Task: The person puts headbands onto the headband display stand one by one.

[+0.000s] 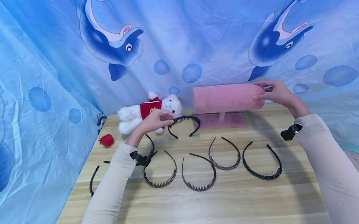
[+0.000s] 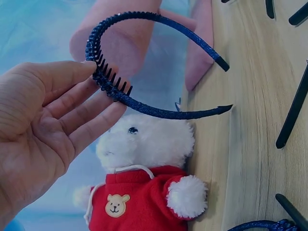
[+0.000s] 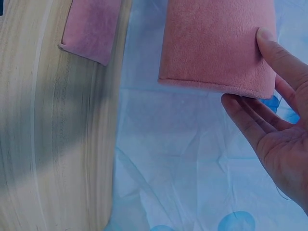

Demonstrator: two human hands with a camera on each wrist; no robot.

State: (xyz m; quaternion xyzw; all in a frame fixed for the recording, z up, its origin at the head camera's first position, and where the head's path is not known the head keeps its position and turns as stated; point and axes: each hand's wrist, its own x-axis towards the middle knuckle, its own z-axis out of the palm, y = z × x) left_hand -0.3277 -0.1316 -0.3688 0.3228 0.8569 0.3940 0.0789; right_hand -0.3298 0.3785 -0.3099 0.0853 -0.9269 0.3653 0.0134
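Pinches a dark headband (image 1: 187, 117) by its beaded part between the thumb and fingertips of the left hand (image 1: 158, 122), above the table (image 1: 230, 205), between the head of a white toy bear (image 1: 148, 109) and a pink roll stand (image 1: 223, 99). Perhaps grips it there so as to leave both legs free and pointing down. Holds the right end of the stand's roll in the right hand (image 1: 277, 94), probably to keep it steady on its single post.

Shows, nearer the person, four more headbands (image 1: 267, 177) laid as U shapes, bends towards the person, tips away, perhaps spread out for easy picking up. Shows parts of others beside the left sleeve (image 1: 109, 190), too covered to count. Includes a red ball (image 1: 106, 140) by the table's left edge.

Reveals, in the left wrist view, comb teeth close up, sparkly blue legs and a clear bear-face badge (image 2: 117, 205). Makes plain, in the right wrist view, the thumb against the roll's curved side and fingertips at its end rim. Leaves the whole row, the ball and both hands together to the head view alone.
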